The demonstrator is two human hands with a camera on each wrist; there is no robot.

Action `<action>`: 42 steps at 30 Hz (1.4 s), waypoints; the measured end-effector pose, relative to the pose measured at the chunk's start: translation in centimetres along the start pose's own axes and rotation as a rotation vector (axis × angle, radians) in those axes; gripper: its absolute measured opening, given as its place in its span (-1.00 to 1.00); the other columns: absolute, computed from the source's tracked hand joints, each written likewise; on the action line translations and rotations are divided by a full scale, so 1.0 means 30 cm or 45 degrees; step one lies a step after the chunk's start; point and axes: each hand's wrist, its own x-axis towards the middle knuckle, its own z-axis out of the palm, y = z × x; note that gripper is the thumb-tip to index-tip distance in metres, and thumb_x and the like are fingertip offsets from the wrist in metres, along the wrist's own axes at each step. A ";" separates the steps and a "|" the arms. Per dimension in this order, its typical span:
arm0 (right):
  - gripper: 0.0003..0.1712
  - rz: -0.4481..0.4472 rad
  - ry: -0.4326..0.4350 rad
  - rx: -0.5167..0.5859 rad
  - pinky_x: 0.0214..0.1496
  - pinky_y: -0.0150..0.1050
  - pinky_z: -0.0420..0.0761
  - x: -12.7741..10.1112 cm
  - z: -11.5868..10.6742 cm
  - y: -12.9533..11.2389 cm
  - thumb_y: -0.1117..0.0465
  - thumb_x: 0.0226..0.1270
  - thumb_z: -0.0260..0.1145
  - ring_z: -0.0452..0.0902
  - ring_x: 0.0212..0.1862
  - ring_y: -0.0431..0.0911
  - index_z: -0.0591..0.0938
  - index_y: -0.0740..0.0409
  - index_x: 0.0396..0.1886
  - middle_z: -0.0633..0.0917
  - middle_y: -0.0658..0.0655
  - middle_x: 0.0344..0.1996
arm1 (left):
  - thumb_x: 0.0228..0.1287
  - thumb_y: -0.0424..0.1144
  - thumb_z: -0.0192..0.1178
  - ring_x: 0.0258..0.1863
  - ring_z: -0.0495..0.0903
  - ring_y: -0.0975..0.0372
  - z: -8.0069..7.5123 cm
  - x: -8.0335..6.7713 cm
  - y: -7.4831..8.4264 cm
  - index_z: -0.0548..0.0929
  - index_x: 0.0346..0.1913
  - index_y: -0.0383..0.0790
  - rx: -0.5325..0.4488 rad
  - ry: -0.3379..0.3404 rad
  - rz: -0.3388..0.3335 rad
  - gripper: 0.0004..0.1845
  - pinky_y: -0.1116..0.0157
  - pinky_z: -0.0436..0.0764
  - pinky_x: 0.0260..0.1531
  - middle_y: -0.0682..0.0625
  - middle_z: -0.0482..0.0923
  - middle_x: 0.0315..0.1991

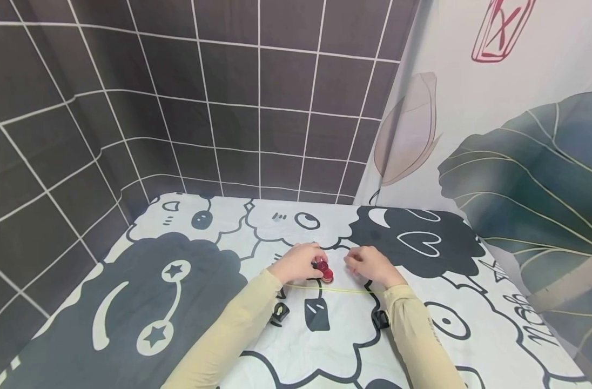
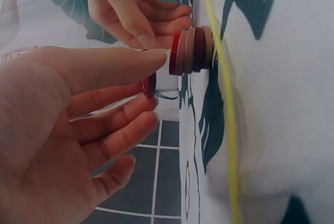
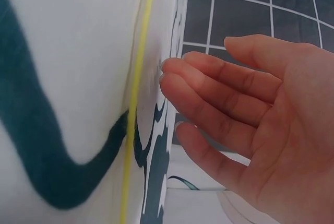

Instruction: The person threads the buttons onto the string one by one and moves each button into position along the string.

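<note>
Nearest the person, two forearms in beige sleeves [image 1: 237, 329] reach forward over the table [image 1: 130, 324], whose cloth is printed with black and white cartoon sheep. Just beyond the wrists a thin yellow cord [image 1: 335, 289] lies across the cloth, running from about nine o'clock to three o'clock under both hands. The left hand [image 1: 298, 262] sits just past it, thumb and forefinger pinching a single dark red disc [image 2: 150, 84], the other fingers loosely bent. At about two o'clock from that hand, very close, a small stack of red and brown discs [image 1: 327, 274] rests on the cloth beside the cord (four or so, seen edge-on from the left wrist). The right hand [image 1: 371, 266] lies at three o'clock from the stack, near it, fingers relaxed and gently curved, holding nothing. Farther off, dark tiled wall [image 1: 218, 108] stands at twelve o'clock, and a leaf-printed curtain [image 1: 519, 162] hangs at two o'clock.
</note>
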 end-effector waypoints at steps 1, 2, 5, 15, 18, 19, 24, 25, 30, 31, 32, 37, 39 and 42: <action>-0.77 -0.001 -0.001 0.001 -0.42 -0.31 0.44 -0.001 -0.001 -0.002 0.19 0.38 0.17 0.46 -0.54 -0.21 0.68 0.25 -0.26 0.65 0.02 -0.60 | 0.11 -0.17 0.39 -0.17 0.59 0.25 -0.005 -0.001 -0.001 0.69 -0.06 -0.09 -0.006 -0.002 0.003 -0.70 0.25 0.44 0.04 0.05 0.62 -0.17; -0.77 0.003 -0.003 0.001 -0.41 -0.31 0.44 -0.001 -0.002 -0.004 0.19 0.37 0.17 0.46 -0.54 -0.21 0.68 0.25 -0.26 0.65 0.02 -0.60 | 0.10 -0.18 0.39 -0.16 0.60 0.24 -0.010 -0.002 -0.003 0.69 -0.06 -0.10 -0.014 -0.004 0.007 -0.70 0.24 0.44 0.03 0.05 0.62 -0.18; -0.76 0.000 0.004 -0.008 -0.40 -0.31 0.46 0.001 -0.001 -0.010 0.20 0.37 0.18 0.46 -0.53 -0.21 0.69 0.26 -0.23 0.67 0.04 -0.59 | 0.09 -0.21 0.39 -0.15 0.61 0.21 -0.022 -0.005 -0.012 0.69 -0.07 -0.12 -0.045 -0.012 0.003 -0.70 0.21 0.42 0.07 0.03 0.63 -0.20; -0.84 -0.167 0.074 -0.109 -0.21 -0.20 0.59 0.008 0.027 -0.093 0.26 0.29 0.26 0.58 -0.32 -0.12 0.66 0.23 -0.20 0.72 0.12 -0.36 | 0.00 -0.30 0.41 -0.31 0.56 0.25 -0.040 -0.017 -0.054 0.72 -0.18 -0.18 -0.064 -0.154 -0.040 -0.75 0.32 0.52 -0.14 0.02 0.67 -0.34; -0.83 -0.232 0.111 -0.156 -0.09 -0.09 0.63 0.003 0.031 -0.134 0.27 0.26 0.31 0.64 -0.21 -0.03 0.66 0.23 -0.18 0.73 0.13 -0.29 | -0.04 -0.34 0.39 -0.34 0.55 0.27 -0.048 -0.022 -0.071 0.70 -0.22 -0.18 -0.083 -0.179 -0.047 -0.76 0.33 0.52 -0.17 0.02 0.67 -0.36; -0.84 -0.261 0.131 -0.178 -0.06 -0.06 0.62 0.001 0.032 -0.148 0.28 0.24 0.32 0.65 -0.18 -0.01 0.66 0.22 -0.20 0.73 0.13 -0.28 | -0.04 -0.35 0.38 -0.35 0.55 0.27 -0.051 -0.024 -0.077 0.70 -0.22 -0.17 -0.087 -0.185 -0.057 -0.76 0.33 0.53 -0.19 0.03 0.66 -0.37; -0.92 -0.445 0.252 -0.301 -0.15 -0.12 0.59 -0.014 0.051 -0.217 0.28 0.15 0.38 0.64 -0.29 -0.07 0.68 0.15 -0.32 0.71 0.06 -0.37 | -0.04 -0.38 0.37 -0.36 0.55 0.28 -0.070 -0.029 -0.109 0.71 -0.23 -0.20 -0.090 -0.199 -0.117 -0.77 0.34 0.55 -0.21 0.03 0.67 -0.38; -0.93 -0.483 0.272 -0.319 -0.20 -0.16 0.57 -0.018 0.056 -0.230 0.28 0.14 0.39 0.61 -0.35 -0.10 0.67 0.13 -0.35 0.70 0.04 -0.39 | -0.04 -0.38 0.37 -0.36 0.56 0.28 -0.074 -0.030 -0.114 0.71 -0.23 -0.21 -0.093 -0.205 -0.130 -0.77 0.34 0.55 -0.20 0.03 0.68 -0.37; -0.93 -0.599 0.290 -0.371 -0.25 -0.24 0.45 -0.041 0.087 -0.287 0.25 0.12 0.41 0.49 -0.41 -0.19 0.65 0.05 -0.41 0.65 -0.05 -0.44 | -0.06 -0.40 0.39 -0.37 0.54 0.29 -0.092 -0.036 -0.128 0.71 -0.25 -0.23 -0.115 -0.253 -0.149 -0.77 0.37 0.54 -0.23 0.02 0.68 -0.37; -0.93 -0.608 0.280 -0.379 -0.23 -0.22 0.45 -0.044 0.094 -0.295 0.24 0.13 0.40 0.50 -0.38 -0.19 0.65 0.05 -0.40 0.65 -0.05 -0.42 | -0.06 -0.41 0.39 -0.38 0.53 0.29 -0.095 -0.036 -0.129 0.71 -0.25 -0.23 -0.121 -0.260 -0.148 -0.77 0.37 0.53 -0.24 0.02 0.67 -0.37; -0.93 -0.620 0.270 -0.389 -0.21 -0.21 0.46 -0.045 0.101 -0.301 0.24 0.13 0.40 0.51 -0.36 -0.18 0.65 0.05 -0.39 0.65 -0.05 -0.41 | -0.06 -0.42 0.39 -0.39 0.52 0.29 -0.098 -0.038 -0.129 0.71 -0.26 -0.23 -0.125 -0.266 -0.149 -0.78 0.38 0.51 -0.27 0.03 0.66 -0.39; -0.91 -0.648 0.204 -0.403 -0.21 -0.17 0.49 -0.042 0.135 -0.309 0.26 0.10 0.40 0.54 -0.36 -0.16 0.67 0.10 -0.37 0.66 0.00 -0.40 | -0.06 -0.42 0.40 -0.41 0.49 0.31 -0.107 -0.044 -0.126 0.70 -0.26 -0.25 -0.135 -0.298 -0.138 -0.78 0.43 0.47 -0.30 0.03 0.66 -0.39; -0.90 -0.641 0.160 -0.399 -0.25 -0.19 0.48 -0.040 0.145 -0.308 0.28 0.09 0.39 0.54 -0.38 -0.16 0.68 0.11 -0.35 0.67 0.01 -0.40 | -0.06 -0.41 0.40 -0.40 0.52 0.31 -0.108 -0.047 -0.125 0.71 -0.25 -0.26 -0.123 -0.311 -0.131 -0.77 0.43 0.49 -0.28 0.02 0.68 -0.37; -0.86 -0.664 0.104 -0.407 -0.29 -0.22 0.47 -0.034 0.161 -0.310 0.30 0.09 0.38 0.57 -0.37 -0.16 0.71 0.13 -0.31 0.69 0.03 -0.39 | -0.03 -0.39 0.40 -0.36 0.56 0.29 -0.111 -0.051 -0.126 0.71 -0.23 -0.26 -0.093 -0.326 -0.144 -0.77 0.39 0.53 -0.22 0.00 0.70 -0.34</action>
